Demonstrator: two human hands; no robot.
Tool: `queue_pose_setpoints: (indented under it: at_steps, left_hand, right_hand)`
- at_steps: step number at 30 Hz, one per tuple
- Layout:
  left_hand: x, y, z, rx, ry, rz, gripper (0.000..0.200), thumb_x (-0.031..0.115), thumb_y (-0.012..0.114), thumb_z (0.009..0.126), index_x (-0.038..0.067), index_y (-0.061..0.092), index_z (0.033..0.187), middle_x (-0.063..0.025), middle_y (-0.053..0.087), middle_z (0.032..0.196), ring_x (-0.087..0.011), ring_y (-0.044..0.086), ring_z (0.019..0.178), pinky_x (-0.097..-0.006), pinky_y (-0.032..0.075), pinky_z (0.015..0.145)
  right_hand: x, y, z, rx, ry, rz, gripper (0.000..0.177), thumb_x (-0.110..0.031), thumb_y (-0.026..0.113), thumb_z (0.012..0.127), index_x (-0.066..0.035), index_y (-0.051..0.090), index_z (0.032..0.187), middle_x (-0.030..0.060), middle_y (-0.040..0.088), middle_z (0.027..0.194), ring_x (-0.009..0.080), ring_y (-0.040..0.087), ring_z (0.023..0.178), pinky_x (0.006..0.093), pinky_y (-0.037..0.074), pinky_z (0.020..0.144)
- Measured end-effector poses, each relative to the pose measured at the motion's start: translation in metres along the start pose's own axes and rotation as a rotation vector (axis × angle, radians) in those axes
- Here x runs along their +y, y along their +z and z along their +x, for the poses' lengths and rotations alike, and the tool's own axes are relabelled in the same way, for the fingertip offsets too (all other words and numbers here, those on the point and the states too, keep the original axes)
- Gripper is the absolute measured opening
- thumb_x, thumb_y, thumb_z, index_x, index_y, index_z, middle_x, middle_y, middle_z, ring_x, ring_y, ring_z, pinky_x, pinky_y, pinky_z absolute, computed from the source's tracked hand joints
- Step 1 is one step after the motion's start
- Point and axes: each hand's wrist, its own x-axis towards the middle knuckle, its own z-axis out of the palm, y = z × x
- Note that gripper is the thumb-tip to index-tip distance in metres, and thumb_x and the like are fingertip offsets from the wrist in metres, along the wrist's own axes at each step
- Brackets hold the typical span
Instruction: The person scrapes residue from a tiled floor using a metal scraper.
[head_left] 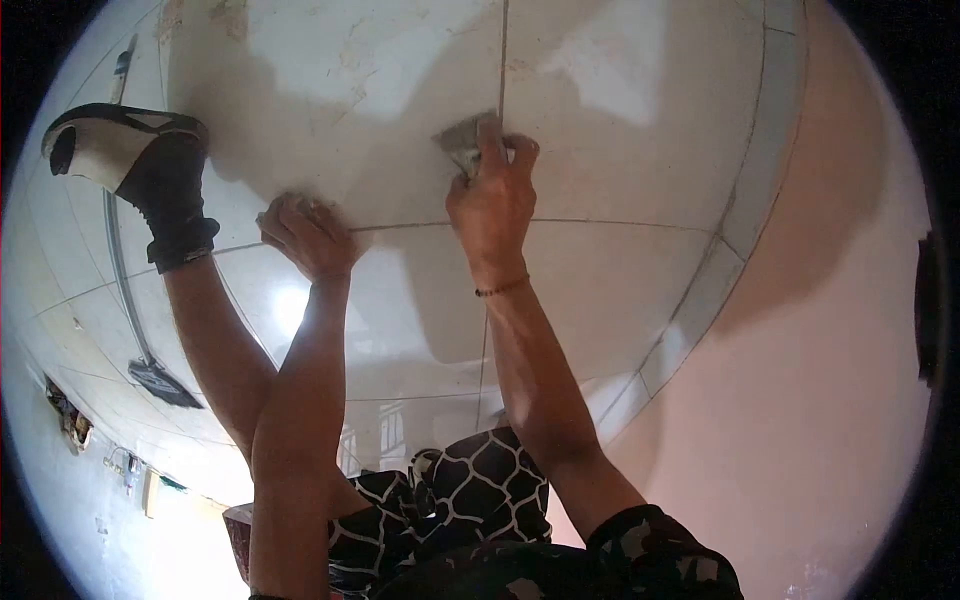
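My right hand (492, 205), with a beaded band at its wrist, grips a flat scraper (465, 140) with a wide, dusty grey blade. The blade lies against the pale floor tiles (600, 170), close to a dark joint line. To the left, my left hand (307, 236) rests low on the floor with its fingers curled in. Something greyish seems to show at those fingers, but I cannot make out what it is.
A black-and-white shoe (130, 150) on my outstretched leg is at upper left. Beyond it lies a long-handled broom (165, 383). A grey tile skirting (745, 210) borders the pink wall (800, 400) on the right. Brownish smears mark the upper tiles.
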Motion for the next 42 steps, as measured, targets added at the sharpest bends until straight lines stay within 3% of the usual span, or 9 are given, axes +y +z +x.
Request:
queue_pose_setpoints:
  at_steps: [2,4,9,15,17,24,27,29,42]
  left_hand:
    - [0.000,0.001,0.003,0.016,-0.012,0.005,0.033,0.028,0.043,0.090,0.001,0.042,0.109,-0.0192,0.042,0.109,-0.0344,0.038,0.102,-0.0504,0.027,0.088]
    - [0.002,0.000,0.001,0.027,-0.001,0.001,0.029,0.019,0.048,0.085,0.001,0.042,0.105,-0.0196,0.042,0.110,-0.0396,0.037,0.104,-0.0553,0.027,0.091]
    - [0.004,-0.003,0.005,0.006,0.010,-0.006,0.027,0.018,0.047,0.084,0.000,0.043,0.104,-0.0198,0.043,0.109,-0.0386,0.038,0.103,-0.0533,0.029,0.088]
    - [0.008,-0.005,0.006,0.016,0.019,0.008,0.027,0.015,0.047,0.083,0.000,0.043,0.105,-0.0191,0.044,0.107,-0.0370,0.040,0.098,-0.0508,0.030,0.085]
    - [0.008,-0.002,0.007,0.028,0.003,0.017,0.027,0.015,0.047,0.083,0.000,0.043,0.105,-0.0189,0.044,0.107,-0.0367,0.041,0.098,-0.0505,0.030,0.085]
    - [0.010,-0.002,0.009,0.031,-0.038,0.000,0.025,0.016,0.049,0.081,0.001,0.046,0.101,-0.0210,0.044,0.106,-0.0383,0.040,0.098,-0.0509,0.031,0.084]
    - [0.008,-0.003,0.004,0.018,-0.026,-0.001,0.025,0.018,0.049,0.082,0.001,0.046,0.100,-0.0231,0.043,0.105,-0.0398,0.038,0.100,-0.0513,0.030,0.085]
    - [0.007,-0.004,0.004,0.003,-0.025,0.006,0.025,0.019,0.048,0.083,0.000,0.046,0.099,-0.0242,0.043,0.104,-0.0406,0.038,0.100,-0.0512,0.030,0.085]
    - [0.004,-0.003,-0.001,0.005,-0.007,0.023,0.027,0.019,0.045,0.086,-0.001,0.044,0.103,-0.0228,0.044,0.107,-0.0397,0.038,0.101,-0.0537,0.029,0.086]
  right_hand:
    - [0.008,0.005,-0.012,0.045,0.037,-0.004,0.059,0.004,0.066,0.061,-0.005,0.051,0.117,0.0185,0.043,0.108,0.0313,0.058,0.087,0.0369,0.054,0.068]
    - [0.003,-0.002,0.002,0.024,0.042,0.016,0.058,0.003,0.065,0.063,-0.003,0.050,0.118,0.0206,0.043,0.109,0.0326,0.058,0.088,0.0372,0.053,0.070]
    - [0.010,0.002,0.000,0.033,-0.025,0.006,0.054,0.000,0.064,0.066,0.000,0.049,0.118,0.0228,0.042,0.110,0.0353,0.057,0.087,0.0379,0.052,0.070]
    - [0.004,-0.003,0.006,-0.023,0.022,-0.075,0.057,0.004,0.066,0.062,0.000,0.050,0.117,0.0195,0.042,0.108,0.0312,0.059,0.083,0.0357,0.053,0.069]
    - [0.006,-0.002,0.004,0.018,-0.048,-0.089,0.041,0.000,0.055,0.075,0.001,0.051,0.116,0.0235,0.041,0.110,0.0376,0.059,0.079,0.0398,0.054,0.062]
    - [0.004,-0.005,0.017,-0.011,-0.039,-0.054,0.043,0.001,0.057,0.073,0.002,0.051,0.115,0.0224,0.043,0.106,0.0363,0.060,0.077,0.0382,0.054,0.059]
    - [0.005,-0.001,0.024,0.075,-0.114,-0.026,0.042,0.001,0.057,0.073,0.002,0.052,0.114,0.0221,0.043,0.106,0.0354,0.060,0.076,0.0379,0.055,0.061]
    - [0.005,-0.005,0.020,0.013,-0.048,-0.080,0.054,0.003,0.063,0.064,0.000,0.051,0.116,0.0187,0.044,0.103,0.0301,0.060,0.077,0.0347,0.054,0.062]
    - [-0.002,-0.008,0.045,0.002,0.004,-0.065,0.050,0.002,0.061,0.067,-0.001,0.051,0.115,0.0197,0.046,0.101,0.0318,0.060,0.079,0.0364,0.054,0.064]
